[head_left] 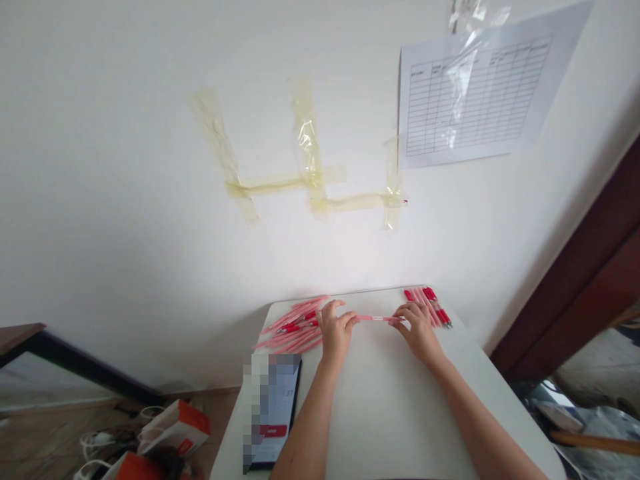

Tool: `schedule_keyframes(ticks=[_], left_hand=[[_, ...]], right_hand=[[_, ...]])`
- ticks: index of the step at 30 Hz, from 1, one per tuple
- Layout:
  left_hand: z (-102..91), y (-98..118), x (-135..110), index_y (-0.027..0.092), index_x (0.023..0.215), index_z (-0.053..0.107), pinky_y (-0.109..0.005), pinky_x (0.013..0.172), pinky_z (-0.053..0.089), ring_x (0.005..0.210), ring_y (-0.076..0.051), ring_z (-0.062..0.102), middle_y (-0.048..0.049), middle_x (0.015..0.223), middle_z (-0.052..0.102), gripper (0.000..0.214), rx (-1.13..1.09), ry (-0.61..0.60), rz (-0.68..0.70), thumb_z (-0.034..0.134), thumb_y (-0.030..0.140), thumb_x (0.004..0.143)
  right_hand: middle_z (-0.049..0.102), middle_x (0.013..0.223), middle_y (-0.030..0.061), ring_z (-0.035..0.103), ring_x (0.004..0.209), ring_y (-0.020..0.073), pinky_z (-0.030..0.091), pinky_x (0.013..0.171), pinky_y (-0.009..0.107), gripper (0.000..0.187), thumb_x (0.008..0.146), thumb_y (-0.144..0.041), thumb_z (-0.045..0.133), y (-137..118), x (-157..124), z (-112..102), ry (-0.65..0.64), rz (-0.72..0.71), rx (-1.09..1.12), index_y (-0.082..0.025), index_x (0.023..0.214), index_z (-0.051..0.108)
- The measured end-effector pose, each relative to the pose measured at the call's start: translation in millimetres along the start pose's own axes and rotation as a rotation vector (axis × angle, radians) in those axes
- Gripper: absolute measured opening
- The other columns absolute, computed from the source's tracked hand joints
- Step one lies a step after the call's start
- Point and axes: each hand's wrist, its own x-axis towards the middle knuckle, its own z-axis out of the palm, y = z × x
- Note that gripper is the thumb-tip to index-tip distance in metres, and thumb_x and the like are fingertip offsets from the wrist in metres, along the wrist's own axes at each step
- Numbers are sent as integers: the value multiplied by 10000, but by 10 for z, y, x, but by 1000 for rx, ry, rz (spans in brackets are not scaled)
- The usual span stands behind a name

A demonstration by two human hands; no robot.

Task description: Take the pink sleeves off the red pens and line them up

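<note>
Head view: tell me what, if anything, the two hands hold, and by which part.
One slim pink item: the left hand pinches it toward its left end, the right hand toward its right end.

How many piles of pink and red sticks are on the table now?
2: the left pile spreads beside the left hand; the right pile lies by the right hand. The hands may hide parts of both.

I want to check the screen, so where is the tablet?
In the head view, the tablet lies on the left side of the table, beside the left forearm and just below the left pile of pink sticks.
</note>
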Motion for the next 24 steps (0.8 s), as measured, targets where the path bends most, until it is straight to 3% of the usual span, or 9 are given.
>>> schedule_keyframes(ticks=[8, 13, 19, 24], left_hand=[[2, -7, -3, 302, 842, 792, -550, 1102, 321, 1210, -263, 510, -48, 1203, 617, 44, -4, -11, -4, 771, 279, 812], [12, -26, -8, 301, 844, 794, -552, 1083, 338, 1198, -267, 525, -51, 1196, 625, 42, 5, 1, 1, 768, 284, 815], [19, -25, -7, 306, 856, 793, -555, 1088, 343, 1198, -266, 522, -46, 1199, 621, 61, 11, -10, -7, 773, 271, 810], [13, -16, -9, 303, 860, 793, -560, 1091, 342, 1204, -268, 516, -50, 1204, 619, 67, 17, -15, -16, 769, 262, 813]], right_hand=[[663, 1049, 92, 554, 1107, 318, 464, 922, 486, 319, 908, -570, 588, 10, -22, 20, -23, 44, 12, -261, 956, 651], [651, 1116, 103, 534, 1138, 323, 471, 935, 503, 412, 881, -604, 612, -19, -34, 4, -11, 70, -27, -272, 1120, 664], [660, 1053, 100, 553, 1073, 300, 485, 910, 501, 330, 975, -489, 496, 9, -30, 18, 12, 26, -49, -264, 904, 726], [666, 1060, 93, 548, 1096, 302, 472, 923, 495, 280, 963, -485, 527, 29, -16, 29, 1, 14, -18, -264, 938, 697]])
